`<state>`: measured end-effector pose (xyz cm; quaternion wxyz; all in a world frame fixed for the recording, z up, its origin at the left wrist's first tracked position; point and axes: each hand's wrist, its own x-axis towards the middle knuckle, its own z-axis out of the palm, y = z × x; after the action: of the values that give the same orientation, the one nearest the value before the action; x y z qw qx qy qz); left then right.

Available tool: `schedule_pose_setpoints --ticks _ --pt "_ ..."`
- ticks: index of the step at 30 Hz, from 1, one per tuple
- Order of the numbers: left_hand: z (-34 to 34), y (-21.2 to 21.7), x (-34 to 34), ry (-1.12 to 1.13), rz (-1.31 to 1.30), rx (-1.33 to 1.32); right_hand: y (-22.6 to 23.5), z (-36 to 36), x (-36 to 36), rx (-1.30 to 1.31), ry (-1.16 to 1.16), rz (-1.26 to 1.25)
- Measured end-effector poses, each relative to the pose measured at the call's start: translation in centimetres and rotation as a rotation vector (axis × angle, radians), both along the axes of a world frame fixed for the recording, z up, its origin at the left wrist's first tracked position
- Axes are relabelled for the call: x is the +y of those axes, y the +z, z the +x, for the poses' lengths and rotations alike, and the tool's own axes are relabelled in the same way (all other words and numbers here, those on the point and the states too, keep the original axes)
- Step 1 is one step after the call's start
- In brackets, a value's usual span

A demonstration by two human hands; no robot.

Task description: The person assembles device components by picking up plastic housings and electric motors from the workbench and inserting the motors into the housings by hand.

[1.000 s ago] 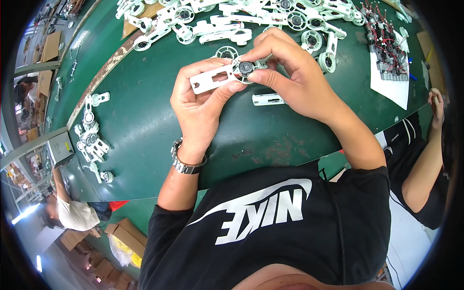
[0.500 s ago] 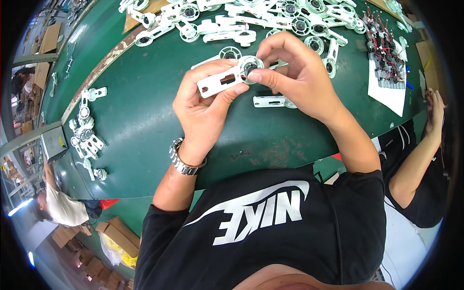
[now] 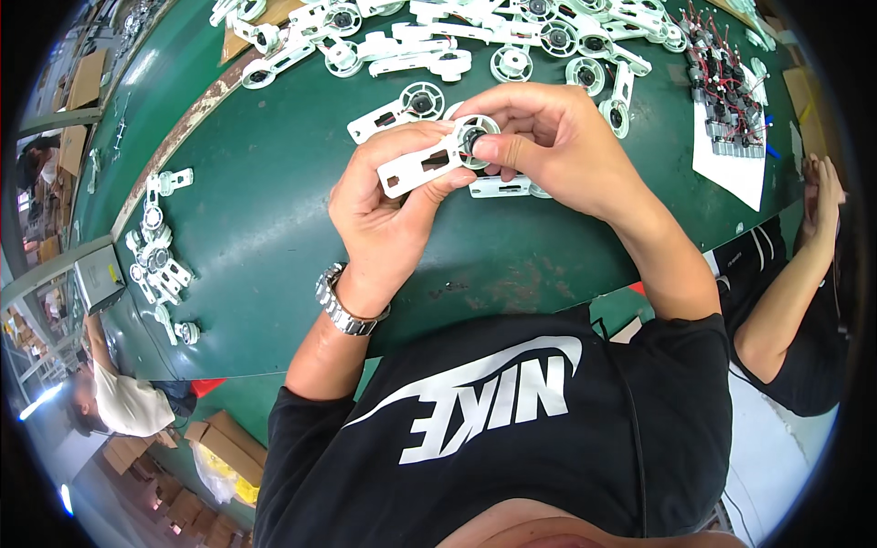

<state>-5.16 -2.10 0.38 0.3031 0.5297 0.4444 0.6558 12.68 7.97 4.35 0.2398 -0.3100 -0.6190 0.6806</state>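
Observation:
My left hand (image 3: 379, 203) grips a white plastic housing (image 3: 395, 179), a flat arm with rectangular cut-outs and a round ring at one end. The thumb lies along its near edge, the fingers behind it. At the ring end, the thumb and fingers of my right hand (image 3: 574, 157) are closed around the rim and pressed against the dark round centre piece (image 3: 473, 139). Their tips partly hide it. On the table just beyond my hands lies a similar housing (image 3: 370, 124) with its ring end up. Another housing (image 3: 493, 188) lies beneath my right hand, partly covered.
A heap of white housings (image 3: 411, 61) spreads along the far side of the green table (image 3: 265, 219). Small motors with red wires (image 3: 726, 100) lie on white paper (image 3: 740, 183) at right. A smaller housing cluster (image 3: 160, 260) sits left. Co-worker's arm (image 3: 786, 283) is at right.
The fingers of my right hand have drawn in closer together around the ring. The housing has dropped slightly toward me, and the view has shifted a little.

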Motion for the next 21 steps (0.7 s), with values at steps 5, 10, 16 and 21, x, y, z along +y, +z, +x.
schedule_pose_setpoints --ticks 5,10,16,21 --pt "0.4 0.0 -0.2 0.056 0.004 0.124 -0.5 -0.4 -0.4 -0.065 -0.098 0.072" --pt "0.1 0.4 0.0 0.091 -0.115 0.034 -0.6 -0.6 -0.4 -0.059 -0.094 0.041" --pt "-0.1 0.7 -0.1 0.066 -0.130 -0.148 -0.4 -0.4 0.0 0.090 0.057 0.091" --pt "0.0 0.4 -0.3 0.099 -0.063 0.000 0.1 -0.1 -0.1 -0.043 0.052 0.362"
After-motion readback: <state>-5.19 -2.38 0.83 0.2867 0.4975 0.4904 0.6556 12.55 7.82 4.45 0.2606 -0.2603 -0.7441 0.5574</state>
